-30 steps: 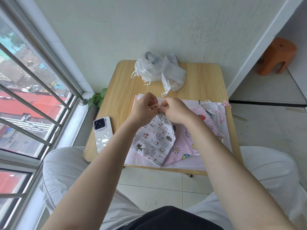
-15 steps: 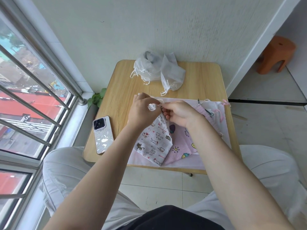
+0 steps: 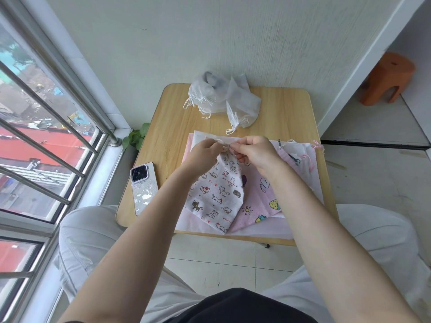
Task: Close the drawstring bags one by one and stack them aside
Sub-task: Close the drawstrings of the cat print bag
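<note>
From my feed, my left hand [image 3: 202, 157] and right hand [image 3: 255, 153] meet over the middle of the table [image 3: 289, 113], fingers curled and pinching at the gathered neck of the cat-print bag [image 3: 217, 194]; the white drawstring [image 3: 222, 145] loops up between my fingertips, though I cannot tell exactly which fingers of each hand have the cord and which have the cloth. The bag's mouth is bunched tight under my hands, and its body fans out toward me, its near corner close to the table's near edge. It lies on top of a pink printed bag [image 3: 258, 201], which shows to its right with a sun and small fruit figures, and both lie on a layer of pale flat bags [image 3: 200, 138] spread across the table. My right forearm crosses over the right side of that spread and hides part of it. Past my right hand, toward the far right corner, more bags with pink cords [image 3: 307, 159] lie loose. At the far side of the table sit 2 white closed bags [image 3: 224, 96] in a heap, strings trailing toward me, well apart from my hands. A phone [image 3: 143, 187] lies camera side up near the table's left edge. Left of the table are a small green plant [image 3: 136, 136] and the barred window [image 3: 46, 136]; far right on the floor stands an orange stool [image 3: 387, 80].
</note>
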Demonstrator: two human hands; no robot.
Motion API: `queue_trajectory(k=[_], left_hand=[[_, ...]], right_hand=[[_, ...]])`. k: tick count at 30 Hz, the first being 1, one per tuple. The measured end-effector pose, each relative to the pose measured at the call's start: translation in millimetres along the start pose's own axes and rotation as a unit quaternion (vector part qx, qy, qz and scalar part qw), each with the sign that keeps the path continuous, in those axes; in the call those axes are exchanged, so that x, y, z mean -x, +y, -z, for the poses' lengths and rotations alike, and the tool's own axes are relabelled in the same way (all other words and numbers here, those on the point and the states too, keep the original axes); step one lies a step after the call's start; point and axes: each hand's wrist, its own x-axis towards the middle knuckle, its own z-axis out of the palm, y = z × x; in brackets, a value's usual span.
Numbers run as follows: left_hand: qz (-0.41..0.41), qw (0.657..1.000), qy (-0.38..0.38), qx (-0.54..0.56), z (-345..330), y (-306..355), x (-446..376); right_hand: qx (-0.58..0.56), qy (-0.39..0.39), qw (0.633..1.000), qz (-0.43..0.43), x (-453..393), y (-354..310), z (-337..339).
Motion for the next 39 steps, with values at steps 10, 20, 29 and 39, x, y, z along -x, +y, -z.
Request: queue_trajectory(k=[10, 20, 29, 39], left_hand=[[-0.094, 0.928, -0.066, -0.354, 14.4, -0.9, 1.4], [-0.209, 0.892, -0.076, -0.392, 19.7, 42.2, -38.4], [-0.089, 0.971, 0.037, -0.219, 30.7, 74.8, -91.1], [0.09, 0.92, 0.093, 0.371, 73.1, 86.7, -152.3]], right_hand=[[0.057, 0.13, 0.989, 0.048, -8.2, 14.7, 1.6], [0.076, 0.03, 0.994, 0.072, -9.2, -41.0, 24.8], [0.399, -0.06, 0.915, -0.006, -55.1, -67.2, 37.2], [0.419, 0.125, 0.877, 0.199, -131.8, -172.9, -3.1]])
